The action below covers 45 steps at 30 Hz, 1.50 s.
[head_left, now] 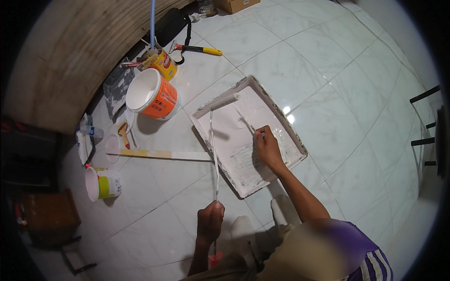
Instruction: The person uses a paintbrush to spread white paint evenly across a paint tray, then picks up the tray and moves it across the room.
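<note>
My left hand is closed round the long metal rod of a paint roller; a red handle end shows below my fist. The roller head lies in the upper left of a paint-smeared tray holding pale pink-white paint. My right hand is over the tray, closed on a thin pale stick, whose far end reaches the paint beside the roller. The fine tip of the stick is hard to make out.
Left are a white-and-orange bucket, yellow can, scraper, brush, long strip and small bucket. A wooden board runs upper left, a cardboard box sits behind, black legs stand right.
</note>
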{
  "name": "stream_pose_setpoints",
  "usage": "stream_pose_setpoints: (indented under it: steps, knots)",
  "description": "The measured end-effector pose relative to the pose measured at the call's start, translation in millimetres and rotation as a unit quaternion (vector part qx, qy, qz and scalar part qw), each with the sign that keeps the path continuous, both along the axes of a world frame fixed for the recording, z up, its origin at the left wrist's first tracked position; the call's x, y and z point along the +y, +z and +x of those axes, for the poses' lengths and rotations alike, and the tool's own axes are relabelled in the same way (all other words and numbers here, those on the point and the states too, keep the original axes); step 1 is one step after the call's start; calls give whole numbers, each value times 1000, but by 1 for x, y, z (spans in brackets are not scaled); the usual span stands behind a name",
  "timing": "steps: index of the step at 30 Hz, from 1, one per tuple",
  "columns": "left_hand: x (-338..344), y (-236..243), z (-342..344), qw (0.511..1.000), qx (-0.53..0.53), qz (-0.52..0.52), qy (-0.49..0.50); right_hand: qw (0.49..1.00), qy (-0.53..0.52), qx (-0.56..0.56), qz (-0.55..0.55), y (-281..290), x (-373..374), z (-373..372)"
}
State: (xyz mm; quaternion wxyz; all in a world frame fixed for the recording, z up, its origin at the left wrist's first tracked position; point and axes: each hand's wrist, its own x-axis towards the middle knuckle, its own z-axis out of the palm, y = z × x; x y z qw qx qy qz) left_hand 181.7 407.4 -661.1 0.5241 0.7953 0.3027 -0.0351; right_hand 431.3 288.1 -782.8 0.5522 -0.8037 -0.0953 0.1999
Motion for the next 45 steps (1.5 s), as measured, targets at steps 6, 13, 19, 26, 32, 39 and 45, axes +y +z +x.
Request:
stream_pose_setpoints:
  steps: [6, 13, 19, 26, 32, 39, 45]
  knots:
    - [0, -4, -4, 999, -27, 36, -24, 1000, 10, -1, -12, 5, 5, -6]
    - [0, 1, -5, 999, -15, -29, -1, 999, 12, 29, -10, 0, 10, -11]
    - [2, -1, -7, 1000, -4, -16, -3, 999, 1, 28, 23, -13, 18, -21]
    - [5, -3, -8, 1000, -13, 26, -6, 999, 28, 18, 11, -7, 20, -23]
    - [5, 3, -6, 999, 13, -27, 11, 999, 41, 8, -9, -8, 20, -22]
    - [4, 3, -7, 999, 4, -35, 27, 996, 83, -14, -17, 0, 20, -29]
    - [3, 2, -10, 995, 29, -71, 58, 997, 76, 10, -11, 9, 22, -30]
